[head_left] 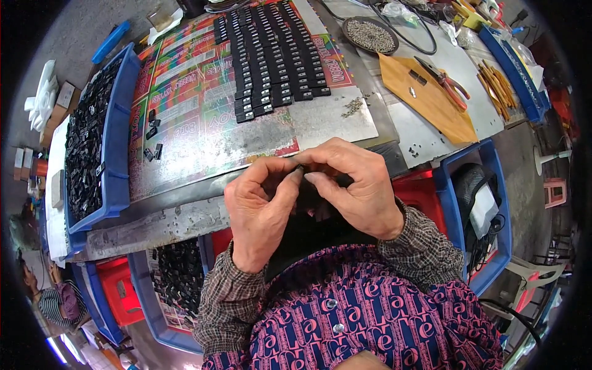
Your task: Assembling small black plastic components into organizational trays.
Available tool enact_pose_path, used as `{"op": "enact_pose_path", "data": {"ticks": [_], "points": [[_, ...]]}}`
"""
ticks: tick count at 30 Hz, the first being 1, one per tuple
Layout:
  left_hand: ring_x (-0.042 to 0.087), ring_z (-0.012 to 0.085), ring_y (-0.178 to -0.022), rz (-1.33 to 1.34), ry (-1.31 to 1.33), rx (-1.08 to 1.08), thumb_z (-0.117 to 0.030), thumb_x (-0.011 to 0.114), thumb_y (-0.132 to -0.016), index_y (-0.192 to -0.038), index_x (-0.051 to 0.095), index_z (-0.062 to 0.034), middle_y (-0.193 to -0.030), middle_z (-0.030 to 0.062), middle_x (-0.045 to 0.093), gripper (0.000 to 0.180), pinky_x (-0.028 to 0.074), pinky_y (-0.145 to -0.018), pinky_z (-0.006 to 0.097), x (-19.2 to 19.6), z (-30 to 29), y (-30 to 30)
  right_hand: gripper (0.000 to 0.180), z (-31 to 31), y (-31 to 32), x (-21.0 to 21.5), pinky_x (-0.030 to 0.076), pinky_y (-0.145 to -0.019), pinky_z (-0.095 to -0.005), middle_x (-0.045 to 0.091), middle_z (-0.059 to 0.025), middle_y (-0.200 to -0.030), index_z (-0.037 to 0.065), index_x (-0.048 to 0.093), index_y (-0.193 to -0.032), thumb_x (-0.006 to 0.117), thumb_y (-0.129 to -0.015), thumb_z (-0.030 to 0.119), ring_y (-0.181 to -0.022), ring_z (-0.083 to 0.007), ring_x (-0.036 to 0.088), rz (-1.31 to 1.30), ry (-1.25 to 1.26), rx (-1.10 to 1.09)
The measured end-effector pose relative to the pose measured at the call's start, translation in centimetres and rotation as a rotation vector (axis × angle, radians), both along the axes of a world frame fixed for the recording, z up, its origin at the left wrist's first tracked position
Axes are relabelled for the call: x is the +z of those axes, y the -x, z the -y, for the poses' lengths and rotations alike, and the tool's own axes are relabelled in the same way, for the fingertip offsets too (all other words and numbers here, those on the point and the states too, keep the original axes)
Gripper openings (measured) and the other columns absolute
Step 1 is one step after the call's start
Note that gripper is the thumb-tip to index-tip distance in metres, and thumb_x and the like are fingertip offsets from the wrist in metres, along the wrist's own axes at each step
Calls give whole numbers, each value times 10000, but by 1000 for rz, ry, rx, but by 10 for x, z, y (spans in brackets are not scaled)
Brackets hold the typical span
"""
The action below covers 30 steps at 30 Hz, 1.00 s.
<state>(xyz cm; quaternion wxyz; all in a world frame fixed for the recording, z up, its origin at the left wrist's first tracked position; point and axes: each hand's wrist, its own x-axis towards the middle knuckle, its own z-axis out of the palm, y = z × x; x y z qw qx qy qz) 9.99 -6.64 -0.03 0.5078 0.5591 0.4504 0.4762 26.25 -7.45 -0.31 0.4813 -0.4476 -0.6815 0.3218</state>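
My left hand (262, 200) and my right hand (354, 179) meet at the table's front edge, thumbs and forefingers pinched together. Between the fingertips is a small dark piece (300, 168), mostly covered, so its exact kind does not show. Beyond my hands, long rows of small black plastic parts (271, 55), many with a shiny metal bit, lie on a colourful printed sheet (191, 135). A little heap of tiny metal pieces (353, 106) lies right of the rows. Several loose black parts (152, 131) rest to the left.
A blue bin (117, 142) full of black parts stands at the left. At the back right are a round dish (370, 35) of small metal pieces, brown paper (431, 108) and red-handled pliers (453, 92). Another blue bin (504, 209) sits below the table's right side.
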Motion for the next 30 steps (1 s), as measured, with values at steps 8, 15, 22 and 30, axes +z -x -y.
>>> {"op": "enact_pose_path", "data": {"ticks": [8, 15, 22, 30], "points": [[529, 32, -523, 75, 165, -78, -15, 628, -879, -951, 644, 52, -662, 1, 608, 99, 425, -472, 177, 8, -3, 4, 239, -1, -3, 2, 521, -718, -228, 638, -65, -942, -45, 653, -1043, 604, -813, -86, -828, -99, 623, -91, 147, 61], [526, 30, -529, 12, 148, -88, -15, 637, -874, -953, 633, 57, -690, 15, 619, 107, 432, -470, 182, 6, -4, 3, 219, -6, -2, -5, 522, -722, -215, 635, -48, -958, -71, 635, -1052, 595, -837, -79, -830, -78, 609, -281, 323, 98], [571, 39, -587, -187, -14, -17, 5, 707, -804, -967, 629, 11, -750, 23, 643, 180, 454, -515, 193, 7, -4, 10, 169, -11, 0, -1, 506, -678, -196, 671, -23, -868, -48, 649, -1000, 631, -833, -31, -772, -45, 608, -386, 387, 82], [648, 240, -614, -597, -570, 5, 14, 711, -726, -977, 644, -9, -831, 132, 658, 261, 511, -554, 320, 4, -15, 13, 178, -16, 5, -3, 504, -676, -199, 667, -35, -888, -40, 650, -1014, 641, -838, -13, -778, -49, 602, -400, 380, 25]]}}
